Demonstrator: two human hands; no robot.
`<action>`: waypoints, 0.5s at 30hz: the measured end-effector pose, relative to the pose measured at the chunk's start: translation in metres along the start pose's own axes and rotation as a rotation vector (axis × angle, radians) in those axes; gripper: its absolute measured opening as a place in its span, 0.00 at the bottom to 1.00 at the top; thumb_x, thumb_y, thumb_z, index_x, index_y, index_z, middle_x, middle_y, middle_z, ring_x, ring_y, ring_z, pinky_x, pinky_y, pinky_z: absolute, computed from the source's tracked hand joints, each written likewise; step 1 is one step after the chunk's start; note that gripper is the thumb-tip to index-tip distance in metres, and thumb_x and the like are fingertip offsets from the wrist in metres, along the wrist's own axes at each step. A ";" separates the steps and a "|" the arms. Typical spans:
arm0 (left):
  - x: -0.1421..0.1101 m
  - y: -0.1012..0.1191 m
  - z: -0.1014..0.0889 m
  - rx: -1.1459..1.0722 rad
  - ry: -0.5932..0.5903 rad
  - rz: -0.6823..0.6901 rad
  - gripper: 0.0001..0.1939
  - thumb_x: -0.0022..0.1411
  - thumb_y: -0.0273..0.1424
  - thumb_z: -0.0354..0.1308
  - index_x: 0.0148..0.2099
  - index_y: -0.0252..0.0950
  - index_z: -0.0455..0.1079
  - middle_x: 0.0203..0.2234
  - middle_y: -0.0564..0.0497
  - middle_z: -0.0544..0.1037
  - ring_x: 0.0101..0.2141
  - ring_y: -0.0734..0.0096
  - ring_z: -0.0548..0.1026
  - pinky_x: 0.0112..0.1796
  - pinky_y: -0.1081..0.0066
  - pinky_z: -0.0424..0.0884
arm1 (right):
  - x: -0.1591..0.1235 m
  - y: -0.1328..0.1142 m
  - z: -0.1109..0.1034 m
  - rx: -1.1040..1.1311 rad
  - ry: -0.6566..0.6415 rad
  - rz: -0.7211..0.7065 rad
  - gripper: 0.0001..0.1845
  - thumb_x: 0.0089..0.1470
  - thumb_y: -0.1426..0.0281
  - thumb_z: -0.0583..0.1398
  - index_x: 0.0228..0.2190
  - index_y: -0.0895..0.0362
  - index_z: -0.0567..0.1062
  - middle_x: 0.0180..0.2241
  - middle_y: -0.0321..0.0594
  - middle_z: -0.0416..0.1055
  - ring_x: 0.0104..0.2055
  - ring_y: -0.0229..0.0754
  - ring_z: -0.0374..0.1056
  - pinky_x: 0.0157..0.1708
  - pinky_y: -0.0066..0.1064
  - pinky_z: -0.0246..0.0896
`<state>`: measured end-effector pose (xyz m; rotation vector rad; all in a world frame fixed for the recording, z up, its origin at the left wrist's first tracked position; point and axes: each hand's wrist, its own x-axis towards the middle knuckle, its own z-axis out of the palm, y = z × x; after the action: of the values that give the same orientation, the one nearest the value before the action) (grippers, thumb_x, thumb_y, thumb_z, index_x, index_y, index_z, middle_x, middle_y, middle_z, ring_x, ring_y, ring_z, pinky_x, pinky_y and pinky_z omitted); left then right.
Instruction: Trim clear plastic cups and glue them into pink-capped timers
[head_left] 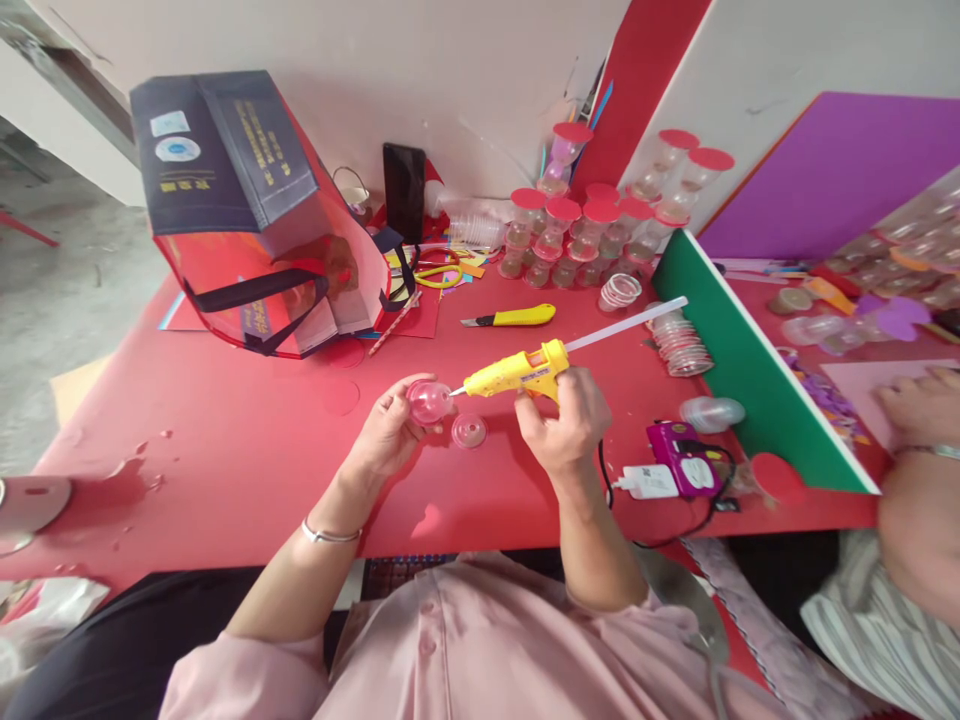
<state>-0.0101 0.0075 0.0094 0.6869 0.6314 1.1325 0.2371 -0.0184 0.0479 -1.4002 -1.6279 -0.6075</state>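
Pointing left and slightly near, yellow plastic glue gun [517,372] has its nozzle at the right side of the round clear plastic cup [430,402]; can't tell if touching. Right hand [568,420] has fingers wrapped round the gun's handle, trigger squeeze unreadable. Left hand [391,425] pinches the cup from its left, so it's nearer. Second round clear plastic cup [469,431] sits just near-side of the nozzle.

Glue gun [506,374]: we record bright yellow.
Glue stick [628,323]: we see translucent white.
Tabletop [247,470]: we log red.
Bag [225,150]: we note navy and red, gold lettering.
Divider [757,385]: we log green, white edge.
Utility knife [525,316]: we note yellow and black.
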 end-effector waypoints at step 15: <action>0.000 0.001 0.002 0.004 0.024 -0.003 0.35 0.52 0.53 0.77 0.53 0.34 0.79 0.44 0.41 0.86 0.37 0.61 0.87 0.32 0.71 0.83 | 0.000 -0.001 -0.001 -0.030 -0.010 -0.018 0.12 0.58 0.68 0.61 0.44 0.54 0.71 0.32 0.40 0.75 0.33 0.46 0.73 0.32 0.36 0.67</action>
<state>-0.0091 0.0079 0.0116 0.6761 0.6547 1.1388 0.2368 -0.0195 0.0491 -1.4132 -1.6472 -0.6388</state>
